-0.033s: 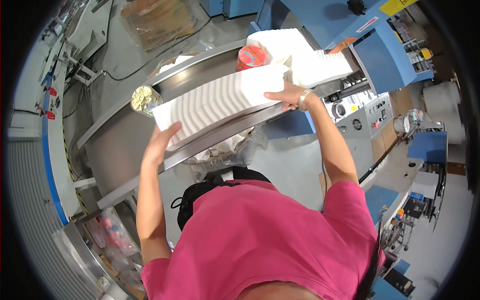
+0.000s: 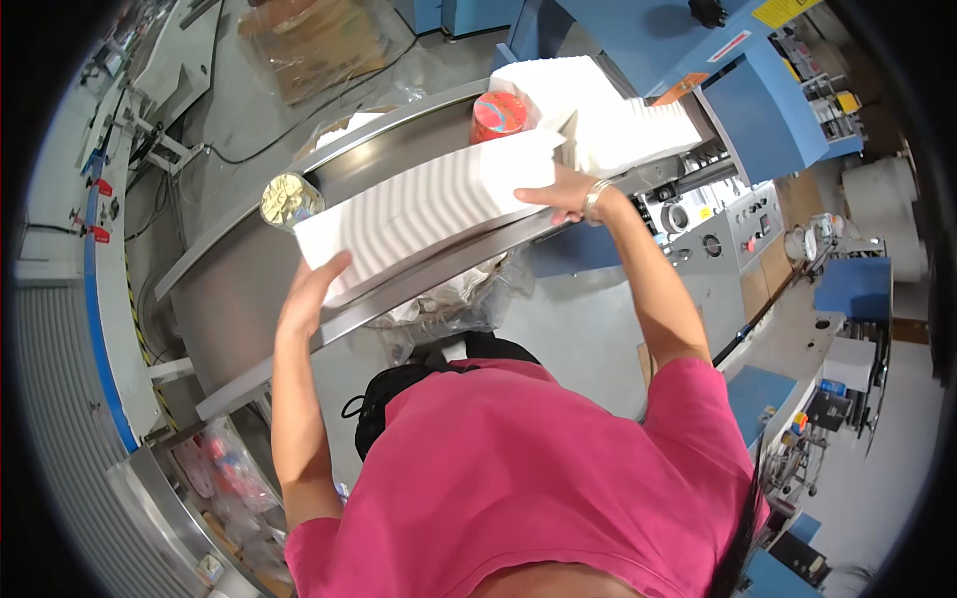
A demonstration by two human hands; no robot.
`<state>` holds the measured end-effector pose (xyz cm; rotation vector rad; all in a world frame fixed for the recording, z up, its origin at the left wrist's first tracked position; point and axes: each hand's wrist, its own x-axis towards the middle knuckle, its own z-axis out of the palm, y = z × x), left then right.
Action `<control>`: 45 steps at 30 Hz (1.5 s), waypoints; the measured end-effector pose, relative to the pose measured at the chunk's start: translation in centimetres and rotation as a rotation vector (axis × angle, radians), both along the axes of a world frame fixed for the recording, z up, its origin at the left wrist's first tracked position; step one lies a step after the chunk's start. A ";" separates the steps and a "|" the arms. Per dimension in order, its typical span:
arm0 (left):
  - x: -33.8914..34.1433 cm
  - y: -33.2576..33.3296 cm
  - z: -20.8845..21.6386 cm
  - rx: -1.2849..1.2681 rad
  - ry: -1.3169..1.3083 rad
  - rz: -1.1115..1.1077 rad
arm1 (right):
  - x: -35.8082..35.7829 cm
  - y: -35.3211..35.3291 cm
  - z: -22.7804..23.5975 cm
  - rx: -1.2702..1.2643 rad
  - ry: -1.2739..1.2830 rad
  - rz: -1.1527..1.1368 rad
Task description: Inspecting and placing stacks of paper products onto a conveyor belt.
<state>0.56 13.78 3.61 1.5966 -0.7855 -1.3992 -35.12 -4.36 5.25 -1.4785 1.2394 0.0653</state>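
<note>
A long row of white folded paper napkins (image 2: pixel 424 214) stands on edge in the metal trough (image 2: pixel 224 329), close to its near rail. My left hand (image 2: pixel 314 289) presses its left end, with the thumb laid over the near face. At the right end my right hand (image 2: pixel 566 193) grips it, thumb on the near face; most of its other fingers are hidden behind the napkins. More white napkins (image 2: pixel 638 135) lie just beyond my right hand. A red patterned roll (image 2: pixel 498 117) sits behind the row. Past my left hand, a gold-topped round can or roll (image 2: pixel 290 199) rests against the trough's far side.
A blue machine (image 2: pixel 648 40) rises at the trough's far right end, with a grey control panel (image 2: pixel 743 234) on its near side. Below the near rail hangs a clear plastic bag (image 2: pixel 449 309) with white paper in it. Flattened cardboard (image 2: pixel 309 50) lies on the floor beyond.
Both hands and the row of napkins between them have shifted slightly to the left along the trough. The grip looks the same.
</note>
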 end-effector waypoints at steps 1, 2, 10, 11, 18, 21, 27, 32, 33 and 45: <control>1.4 1.0 -0.1 0.029 -0.005 0.044 | 1.8 1.2 0.5 -0.050 0.042 -0.005; 3.1 2.1 -0.7 0.010 0.021 0.057 | 3.4 2.0 0.4 -0.062 0.054 0.018; 11.6 8.1 -3.2 0.034 0.002 0.250 | 11.8 2.2 -0.2 -0.080 -0.011 0.178; 11.3 7.4 -3.0 0.033 0.002 0.252 | 11.6 1.3 0.1 -0.084 0.066 0.214; 6.2 3.3 -0.9 -0.019 -0.061 0.188 | 7.2 -1.4 -0.5 -0.227 -0.022 0.047; 6.1 2.9 -0.6 -0.005 -0.064 0.173 | 5.3 -1.7 -1.4 -0.059 -0.070 -0.224; 6.5 2.9 -0.4 0.004 -0.073 0.157 | 1.6 -1.0 -2.6 -0.486 0.100 -0.415; 6.4 3.0 -0.1 0.028 -0.090 0.154 | 1.0 -1.4 -1.9 -0.870 0.647 -0.156; 6.3 3.0 -0.1 0.026 -0.091 0.154 | 1.3 -1.5 -1.0 -0.836 0.763 -0.088; 6.4 3.1 -0.3 -0.010 -0.086 0.128 | -1.2 -8.4 -0.6 -0.787 1.013 -0.006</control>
